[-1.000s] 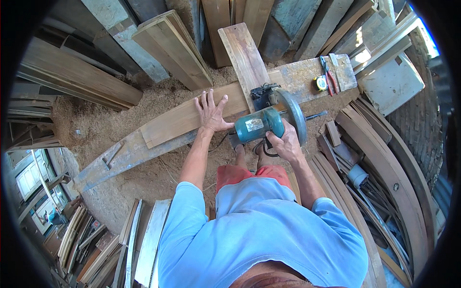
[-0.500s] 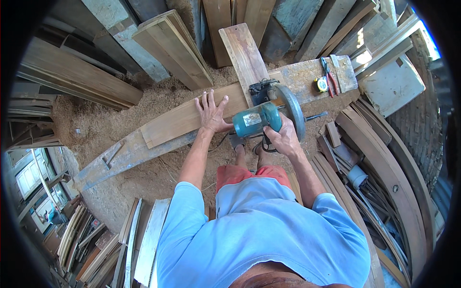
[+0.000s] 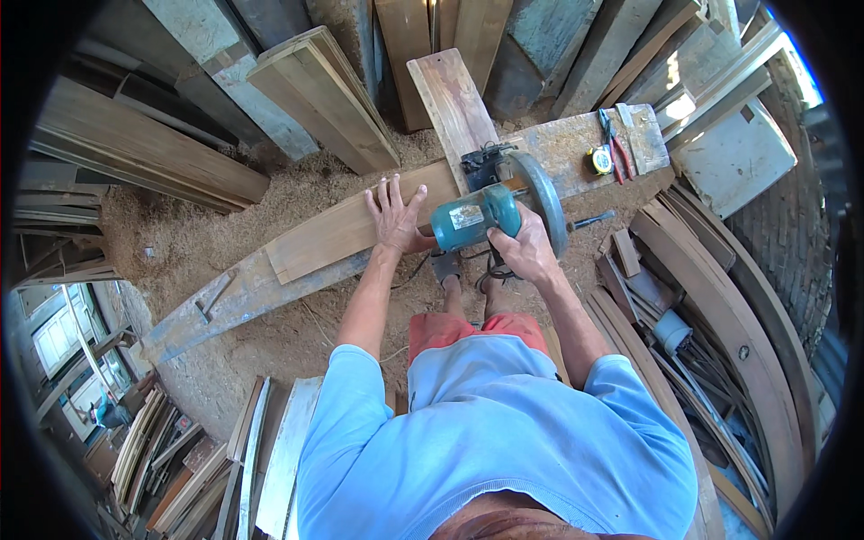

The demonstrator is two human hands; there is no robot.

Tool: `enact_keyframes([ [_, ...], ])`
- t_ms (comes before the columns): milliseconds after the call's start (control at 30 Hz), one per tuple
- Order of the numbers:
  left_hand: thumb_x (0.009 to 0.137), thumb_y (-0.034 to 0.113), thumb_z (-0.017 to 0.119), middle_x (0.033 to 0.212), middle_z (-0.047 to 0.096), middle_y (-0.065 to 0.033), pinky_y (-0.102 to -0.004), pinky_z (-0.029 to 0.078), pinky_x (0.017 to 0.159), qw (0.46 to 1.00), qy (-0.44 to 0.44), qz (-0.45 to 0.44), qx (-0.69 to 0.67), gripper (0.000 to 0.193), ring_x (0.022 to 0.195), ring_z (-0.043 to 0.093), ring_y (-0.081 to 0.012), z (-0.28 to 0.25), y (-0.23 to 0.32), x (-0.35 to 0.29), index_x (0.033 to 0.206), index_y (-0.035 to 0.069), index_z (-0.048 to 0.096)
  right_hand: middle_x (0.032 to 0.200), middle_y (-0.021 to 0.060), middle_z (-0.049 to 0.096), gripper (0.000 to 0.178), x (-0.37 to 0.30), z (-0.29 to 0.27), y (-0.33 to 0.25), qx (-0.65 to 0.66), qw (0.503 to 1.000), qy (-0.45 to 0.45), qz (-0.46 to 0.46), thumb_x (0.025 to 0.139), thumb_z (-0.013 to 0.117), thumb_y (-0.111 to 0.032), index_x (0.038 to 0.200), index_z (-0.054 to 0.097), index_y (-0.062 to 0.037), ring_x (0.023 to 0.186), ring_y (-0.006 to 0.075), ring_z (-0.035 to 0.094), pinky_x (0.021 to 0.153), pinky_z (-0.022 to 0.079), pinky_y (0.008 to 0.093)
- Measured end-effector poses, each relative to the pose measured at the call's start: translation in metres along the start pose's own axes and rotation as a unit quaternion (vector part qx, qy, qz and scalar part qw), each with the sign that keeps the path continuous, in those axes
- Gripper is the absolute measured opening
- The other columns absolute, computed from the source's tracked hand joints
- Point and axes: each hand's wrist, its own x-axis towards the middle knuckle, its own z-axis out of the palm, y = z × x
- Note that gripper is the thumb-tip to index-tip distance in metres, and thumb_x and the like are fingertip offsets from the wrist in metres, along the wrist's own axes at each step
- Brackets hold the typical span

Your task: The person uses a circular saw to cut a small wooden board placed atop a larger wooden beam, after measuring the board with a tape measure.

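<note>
My right hand [image 3: 526, 247] is wrapped round the rear handle of a teal circular saw [image 3: 461, 219] with a round metal guard. The saw sits over the right end of a brown wooden plank [image 3: 335, 229], beside a second board [image 3: 452, 103] that lies crosswise and points away from me. Fingers spread, my left hand [image 3: 397, 214] presses flat on the plank just left of the saw's motor. Under the plank is a long, worn support board [image 3: 229, 304]. The saw's blade is hidden by the guard and body.
On the support board's right end lie a yellow tape measure [image 3: 598, 161] and red-handled pliers [image 3: 621, 157]. Upright planks [image 3: 328, 103] lean at the back. Sawdust [image 3: 193, 238] covers the ground. Curved timber [image 3: 720, 301] and offcuts are piled at the right, more boards [image 3: 288, 450] at lower left.
The saw and my right hand have shifted slightly to the left. My left hand stays flat on the plank.
</note>
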Motion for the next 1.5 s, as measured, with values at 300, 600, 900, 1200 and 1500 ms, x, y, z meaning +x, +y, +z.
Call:
enact_keyframes([
  [300, 0.048, 0.066, 0.094, 0.166, 0.025, -0.0255, -0.0760, 0.002, 0.123, 1.000, 0.004, -0.007, 0.023, 0.116, 0.156, 0.015, -0.0494, 0.007, 0.000, 0.001, 0.152, 0.032, 0.053, 0.097, 0.0205, 0.068, 0.031, -0.034, -0.022, -0.001, -0.018, 0.999, 0.039, 0.004, 0.086, 0.069, -0.016, 0.111, 0.065, 0.0026, 0.094, 0.0353, 0.068, 0.088, 0.053, 0.0444],
  [600, 0.044, 0.063, 0.096, 0.164, 0.027, -0.0238, -0.0756, 0.005, 0.123, 0.998, 0.050, 0.024, 0.029, 0.121, 0.155, 0.017, -0.0494, 0.018, -0.007, -0.001, 0.151, 0.033, 0.049, 0.101, 0.0110, 0.067, 0.040, -0.112, -0.079, 0.020, 0.067, 0.986, 0.084, 0.127, 0.086, 0.069, -0.011, 0.124, 0.065, 0.0026, 0.093, 0.0207, 0.062, 0.087, 0.051, 0.0378],
  [900, 0.045, 0.061, 0.096, 0.165, 0.024, -0.0264, -0.0766, 0.007, 0.122, 0.997, 0.060, 0.044, 0.028, 0.129, 0.155, 0.016, -0.0512, 0.021, -0.009, -0.001, 0.157, 0.036, 0.036, 0.105, 0.0110, 0.066, 0.040, -0.105, -0.094, 0.050, 0.101, 0.981, 0.125, 0.111, 0.086, 0.068, -0.011, 0.124, 0.065, 0.0031, 0.095, 0.0188, 0.061, 0.089, 0.050, 0.0364],
  [1200, 0.044, 0.061, 0.097, 0.164, 0.026, -0.0255, -0.0771, 0.008, 0.121, 0.996, 0.069, 0.047, 0.030, 0.129, 0.154, 0.017, -0.0524, 0.022, -0.010, -0.001, 0.155, 0.036, 0.038, 0.097, 0.0084, 0.064, 0.034, -0.088, -0.087, 0.051, 0.089, 0.987, 0.085, 0.099, 0.086, 0.070, -0.014, 0.116, 0.065, 0.0023, 0.090, 0.0182, 0.060, 0.086, 0.050, 0.0363],
  [1500, 0.044, 0.061, 0.097, 0.162, 0.028, -0.0250, -0.0770, 0.009, 0.121, 0.996, 0.070, 0.044, 0.030, 0.126, 0.152, 0.020, -0.0532, 0.020, -0.008, 0.000, 0.153, 0.035, 0.041, 0.090, 0.0059, 0.062, 0.034, -0.085, -0.082, 0.046, 0.095, 0.988, 0.074, 0.099, 0.086, 0.070, -0.015, 0.114, 0.064, 0.0016, 0.084, 0.0173, 0.058, 0.080, 0.050, 0.0355],
])
